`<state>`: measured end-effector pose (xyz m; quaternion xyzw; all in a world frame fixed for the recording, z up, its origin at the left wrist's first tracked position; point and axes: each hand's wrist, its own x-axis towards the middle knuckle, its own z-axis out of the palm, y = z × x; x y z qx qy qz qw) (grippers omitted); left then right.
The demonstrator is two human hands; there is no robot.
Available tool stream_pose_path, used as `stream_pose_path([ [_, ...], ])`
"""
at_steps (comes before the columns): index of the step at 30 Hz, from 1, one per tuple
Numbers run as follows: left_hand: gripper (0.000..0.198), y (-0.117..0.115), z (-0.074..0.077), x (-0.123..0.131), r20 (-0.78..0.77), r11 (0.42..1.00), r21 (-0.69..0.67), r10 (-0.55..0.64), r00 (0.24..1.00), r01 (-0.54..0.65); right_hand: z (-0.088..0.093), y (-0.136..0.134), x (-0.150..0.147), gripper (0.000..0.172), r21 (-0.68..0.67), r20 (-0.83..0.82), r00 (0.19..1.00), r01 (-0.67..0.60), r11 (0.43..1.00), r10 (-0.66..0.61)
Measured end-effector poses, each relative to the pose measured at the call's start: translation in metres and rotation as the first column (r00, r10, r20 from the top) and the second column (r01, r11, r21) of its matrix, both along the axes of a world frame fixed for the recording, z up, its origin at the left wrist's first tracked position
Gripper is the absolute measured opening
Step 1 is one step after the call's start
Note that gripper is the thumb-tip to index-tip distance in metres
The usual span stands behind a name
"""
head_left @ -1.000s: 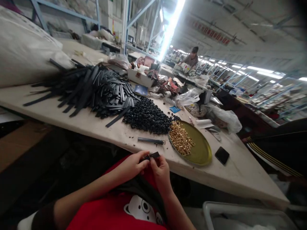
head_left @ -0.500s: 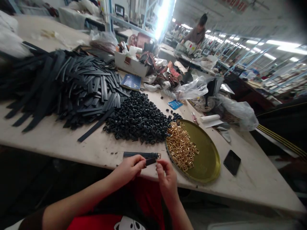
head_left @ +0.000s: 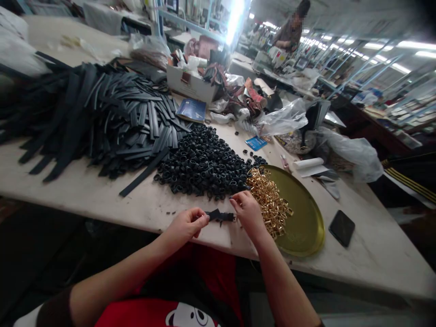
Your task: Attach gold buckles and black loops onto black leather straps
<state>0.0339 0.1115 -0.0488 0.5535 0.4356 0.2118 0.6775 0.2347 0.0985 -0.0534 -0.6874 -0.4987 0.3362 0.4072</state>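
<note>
My left hand [head_left: 187, 225] pinches a short black strap end [head_left: 214, 214] between thumb and fingers, just above the table's front edge. Under and beside it lies a finished-looking black strap [head_left: 227, 217] with a buckle at its right end. My right hand [head_left: 250, 213] is over the table, fingertips pinched together at the lower edge of a heap of small black strap loops [head_left: 204, 163]. Whatever is between those fingertips is too small to make out. Close to the right hand, gold buckles [head_left: 269, 195] are piled on a round gold tray [head_left: 306, 218].
A large heap of black straps [head_left: 129, 113] covers the table's left. Behind are a blue booklet [head_left: 191, 110], a box of scraps [head_left: 190, 84], a blue packet [head_left: 256, 143] and plastic bags [head_left: 354, 152]. A phone [head_left: 342, 228] lies right of the tray. Another person [head_left: 289, 34] stands far back.
My right hand has left the strap end and reached up and forward to the loop heap. My left hand still holds the strap. The view has shifted slightly.
</note>
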Motion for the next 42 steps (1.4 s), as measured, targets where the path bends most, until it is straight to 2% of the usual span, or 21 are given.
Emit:
stream_pose_path([
  [3, 0.028, -0.003, 0.002, 0.005, 0.003, 0.985, 0.173, 0.026, 1.0, -0.026, 0.01, -0.024, -0.016, 0.023, -0.029, -0.249, 0.969, -0.012, 1.0, 0.004],
  [6, 0.027, -0.013, 0.007, 0.005, -0.054, 0.948, 0.316, 0.048, 0.997, -0.029, 0.009, -0.044, -0.039, 0.029, -0.015, -0.438, 0.898, 0.029, 0.999, -0.033],
  [8, 0.027, -0.023, 0.011, 0.001, -0.109, 0.919, 0.393, 0.042, 0.993, 0.004, 0.006, -0.055, -0.052, 0.028, -0.021, -0.574, 0.815, 0.085, 0.996, -0.082],
  [11, 0.026, -0.035, 0.016, -0.008, -0.192, 0.878, 0.465, -0.029, 0.981, 0.117, 0.002, -0.071, -0.059, 0.028, -0.048, -0.719, 0.686, 0.119, 0.992, -0.117],
  [14, 0.027, -0.041, 0.021, -0.014, -0.307, 0.835, 0.484, -0.116, 0.945, 0.26, 0.004, -0.089, -0.055, 0.024, -0.018, -0.703, 0.709, 0.063, 0.998, -0.058],
  [16, 0.026, -0.046, 0.024, -0.015, -0.355, 0.815, 0.486, -0.145, 0.923, 0.316, 0.007, -0.1, -0.052, 0.024, -0.009, -0.687, 0.727, 0.01, 1.0, -0.014],
  [22, 0.026, -0.063, 0.036, -0.012, -0.409, 0.771, 0.535, -0.121, 0.904, 0.345, 0.019, -0.117, -0.058, 0.024, 0.019, -0.637, 0.771, 0.003, 1.0, 0.01],
  [25, 0.026, -0.065, 0.038, -0.01, -0.34, 0.786, 0.527, -0.153, 0.928, 0.323, 0.018, -0.114, -0.064, 0.024, 0.026, -0.658, 0.753, 0.002, 1.0, 0.016],
  [28, 0.022, -0.059, 0.033, -0.009, -0.191, 0.851, 0.454, -0.195, 0.962, 0.263, 0.013, -0.107, -0.065, 0.024, 0.005, -0.682, 0.729, 0.078, 0.997, -0.054],
  [30, 0.028, -0.052, 0.027, -0.01, -0.131, 0.901, 0.387, -0.158, 0.979, 0.197, 0.01, -0.101, -0.067, 0.025, -0.011, -0.672, 0.735, 0.108, 0.994, -0.087],
  [33, 0.023, -0.041, 0.015, -0.01, -0.079, 0.95, 0.293, -0.087, 0.993, 0.107, 0.009, -0.093, -0.07, 0.028, -0.031, -0.676, 0.732, 0.086, 0.996, -0.084],
  [37, 0.016, -0.03, 0.006, -0.008, 0.006, 0.984, 0.16, -0.075, 0.997, 0.073, 0.011, -0.083, -0.068, 0.042, -0.063, -0.791, 0.606, 0.052, 0.997, -0.082],
  [40, 0.017, -0.025, 0.008, -0.005, -0.013, 0.988, 0.118, -0.102, 0.995, 0.103, 0.009, -0.077, -0.064, 0.031, -0.112, -0.786, 0.613, -0.001, 0.994, -0.088],
  [42, 0.017, -0.022, 0.013, -0.004, -0.098, 0.975, 0.185, -0.102, 0.99, 0.119, 0.008, -0.074, -0.062, 0.033, -0.137, -0.77, 0.636, -0.085, 0.987, -0.052],
])
